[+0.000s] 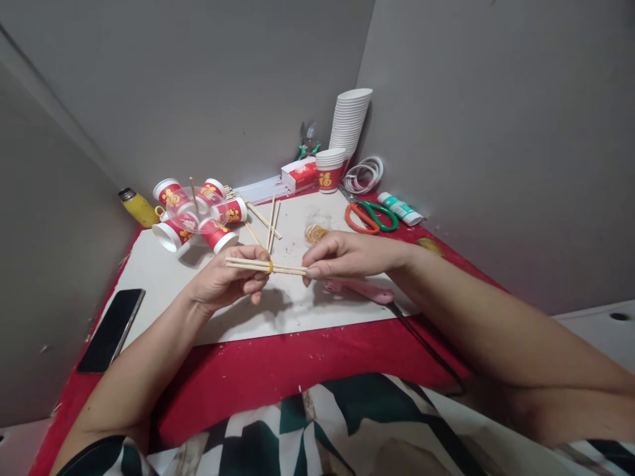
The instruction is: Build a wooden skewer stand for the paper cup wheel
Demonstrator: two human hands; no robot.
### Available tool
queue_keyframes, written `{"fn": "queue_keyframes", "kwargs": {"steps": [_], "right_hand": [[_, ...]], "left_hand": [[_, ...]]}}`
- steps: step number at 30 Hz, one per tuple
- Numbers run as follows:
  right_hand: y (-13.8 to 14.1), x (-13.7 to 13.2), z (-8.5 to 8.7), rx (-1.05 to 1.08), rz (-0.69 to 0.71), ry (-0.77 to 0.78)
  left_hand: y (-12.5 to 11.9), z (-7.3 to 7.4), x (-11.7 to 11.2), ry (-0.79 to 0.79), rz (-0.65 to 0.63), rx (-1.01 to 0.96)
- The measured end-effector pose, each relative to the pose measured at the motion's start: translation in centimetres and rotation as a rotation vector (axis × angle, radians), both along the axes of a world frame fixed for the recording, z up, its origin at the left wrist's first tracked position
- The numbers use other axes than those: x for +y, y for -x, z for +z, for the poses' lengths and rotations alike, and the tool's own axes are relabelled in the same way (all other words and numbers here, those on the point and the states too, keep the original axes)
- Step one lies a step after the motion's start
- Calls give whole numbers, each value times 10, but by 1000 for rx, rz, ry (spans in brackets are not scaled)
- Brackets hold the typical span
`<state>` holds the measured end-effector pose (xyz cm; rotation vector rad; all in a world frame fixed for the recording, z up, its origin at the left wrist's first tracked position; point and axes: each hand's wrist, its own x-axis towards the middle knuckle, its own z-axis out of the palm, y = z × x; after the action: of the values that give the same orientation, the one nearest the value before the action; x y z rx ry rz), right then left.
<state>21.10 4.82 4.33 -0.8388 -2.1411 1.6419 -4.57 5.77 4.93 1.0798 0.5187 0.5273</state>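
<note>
A bundle of thin wooden sticks [248, 264] lies level between my two hands, tied with a yellow rubber band near its middle. My left hand [225, 281] is closed round the bundle's left part. My right hand [342, 256] pinches the bundle's right end with its fingers closed. Both hands hover just above a white board [149, 277] on the red tablecloth. Several loose sticks [270, 221] lie on the board just behind the hands.
A wheel of red paper cups under a clear lid [196, 215] sits at the back left, with a yellow bottle [137, 206] beside it. Rubber bands [315, 233], scissors [371, 217], a glue tube [401, 209], stacked cups [347, 129], a pink tool [362, 291] and a phone [112, 328] lie around.
</note>
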Motion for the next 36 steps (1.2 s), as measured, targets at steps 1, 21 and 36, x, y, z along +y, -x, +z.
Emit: {"fn": "queue_keyframes", "kwargs": {"steps": [1,21,36], "right_hand": [[-1,0,1,14,4,25],[-17,16,-13,167,-60,127],[-21,14,-5,-121,-43,-85]], "left_hand": [[0,0,-1,-4,-1,-15],[3,3,6,-122,127,-45],[2,2,4,-613,260,426]]}}
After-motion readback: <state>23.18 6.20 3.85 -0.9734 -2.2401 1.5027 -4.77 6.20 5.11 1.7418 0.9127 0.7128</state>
